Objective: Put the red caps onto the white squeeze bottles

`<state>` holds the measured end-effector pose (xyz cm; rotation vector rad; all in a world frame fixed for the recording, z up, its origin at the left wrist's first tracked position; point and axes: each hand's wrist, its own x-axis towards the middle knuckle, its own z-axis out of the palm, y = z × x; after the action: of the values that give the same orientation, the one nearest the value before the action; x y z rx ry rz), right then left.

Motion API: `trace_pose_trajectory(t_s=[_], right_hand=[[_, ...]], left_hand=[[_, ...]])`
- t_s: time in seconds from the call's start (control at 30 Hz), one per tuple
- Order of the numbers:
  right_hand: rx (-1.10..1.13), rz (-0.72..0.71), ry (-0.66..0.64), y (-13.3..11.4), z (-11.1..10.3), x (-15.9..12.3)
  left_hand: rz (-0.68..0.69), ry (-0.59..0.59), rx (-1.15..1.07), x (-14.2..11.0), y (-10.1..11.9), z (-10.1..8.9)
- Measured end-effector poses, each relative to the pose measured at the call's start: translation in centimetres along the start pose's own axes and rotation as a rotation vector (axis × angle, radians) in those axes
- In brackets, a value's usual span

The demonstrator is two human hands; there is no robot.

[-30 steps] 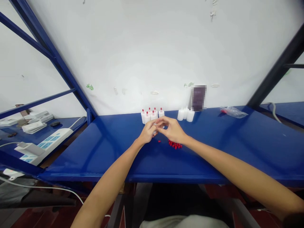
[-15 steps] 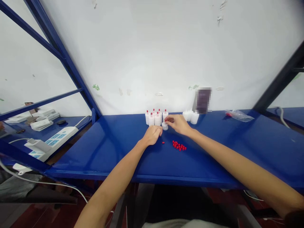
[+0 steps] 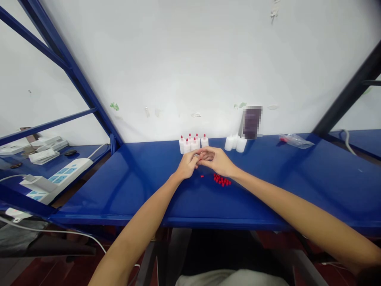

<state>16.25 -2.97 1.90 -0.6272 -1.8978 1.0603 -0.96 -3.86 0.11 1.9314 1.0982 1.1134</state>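
My left hand (image 3: 187, 165) and my right hand (image 3: 218, 161) meet just in front of a group of white bottles (image 3: 182, 147) with red tips. Both hands are closed, their fingertips touching or nearly so. A trace of red shows between the fingers, where my right hand pinches a small red cap. What my left fingers hold is hidden. One loose red cap (image 3: 202, 176) lies below the hands, and a pile of red caps (image 3: 222, 180) lies to its right, below my right wrist.
Several plain white containers (image 3: 241, 145) stand right of the hands, beside a blurred dark upright object (image 3: 251, 123). A clear plastic bag (image 3: 297, 141) with something red lies farther right. On the left are a power strip (image 3: 67, 172) and a blue metal post (image 3: 85, 83).
My right hand has moved left and down to meet my left hand, which has turned slightly. The white round piece formerly visible between them no longer shows. The whole view has shifted a little.
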Motion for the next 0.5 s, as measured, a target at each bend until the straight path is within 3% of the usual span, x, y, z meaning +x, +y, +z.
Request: trace_pose_trajectory(t_s=[0.33, 0.5], right_hand=[[-0.038, -0.070, 0.148, -0.3, 1.0, -0.3], [-0.091, -0.091, 0.141, -0.2, 1.2, -0.5]], left_hand=[[-0.060, -0.126, -0.272, 0.3, -0.4, 0.0], [-0.032, -0.141, -0.351, 0.3, -0.3, 0.3]])
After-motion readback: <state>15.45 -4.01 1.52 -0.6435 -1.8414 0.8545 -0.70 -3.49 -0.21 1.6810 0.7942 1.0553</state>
